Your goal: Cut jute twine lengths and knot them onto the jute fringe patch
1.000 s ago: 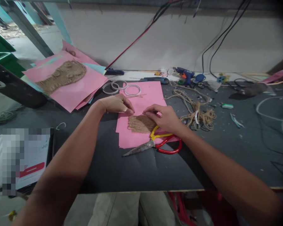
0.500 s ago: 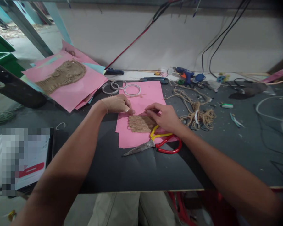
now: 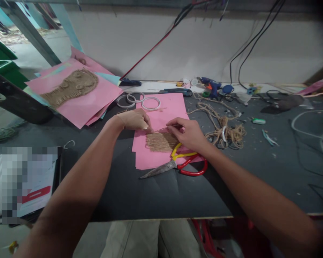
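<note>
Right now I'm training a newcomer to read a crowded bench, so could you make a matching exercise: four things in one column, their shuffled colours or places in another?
Things
1. scissors
2. twine bundle
3. rings
4. twine panel

Colours or places
A. pale grey or white
B. brown, flat on the pink paper
C. red, yellow and metal
D. brown, right of the pink paper

Pairs: 1-C, 2-D, 3-A, 4-B

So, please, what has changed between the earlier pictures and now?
Only slight shifts: the left hand moved rightward and nearer the person; the right hand drew its fingertips rightward. The flat brown twine rectangle, pink paper sheets and red-and-yellow-handled metal scissors stayed.
</note>
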Motion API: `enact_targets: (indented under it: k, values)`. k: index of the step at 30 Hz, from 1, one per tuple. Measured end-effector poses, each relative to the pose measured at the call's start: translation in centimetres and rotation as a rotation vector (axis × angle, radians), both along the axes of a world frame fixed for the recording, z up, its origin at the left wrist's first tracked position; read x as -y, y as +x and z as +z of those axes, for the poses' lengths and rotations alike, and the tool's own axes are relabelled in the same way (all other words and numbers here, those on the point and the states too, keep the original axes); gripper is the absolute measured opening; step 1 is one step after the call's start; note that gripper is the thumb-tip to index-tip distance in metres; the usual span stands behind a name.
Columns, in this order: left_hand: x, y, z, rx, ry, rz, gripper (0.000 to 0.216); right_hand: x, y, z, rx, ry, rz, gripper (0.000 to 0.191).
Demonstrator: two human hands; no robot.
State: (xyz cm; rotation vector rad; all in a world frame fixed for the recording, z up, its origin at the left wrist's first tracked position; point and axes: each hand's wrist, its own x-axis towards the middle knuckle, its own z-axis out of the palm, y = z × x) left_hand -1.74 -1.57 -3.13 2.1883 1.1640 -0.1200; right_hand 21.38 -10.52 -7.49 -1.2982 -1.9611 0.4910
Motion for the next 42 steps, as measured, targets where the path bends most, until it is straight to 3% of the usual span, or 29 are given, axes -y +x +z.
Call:
enact_targets:
  k: [21, 34, 42]
  values:
    - [-0.5, 0.3, -0.2, 0.034, -0.027, -0.082, 0.023, -0.8, 1.3, 0.2, 0.148, -0.059, 0.061, 0.007]
    - [-0.3, 0.1, -0.1, 0.121, -0.089, -0.15, 0.027, -1.2, 3.2, 0.8, 0.123, -0.207, 0.102, 0.012]
    - [-0.5, 0.1, -0.4, 0.124, -0.08, -0.151, 0.028, -1.4, 3.2, 0.7, 0.251, -0.111, 0.179, 0.018]
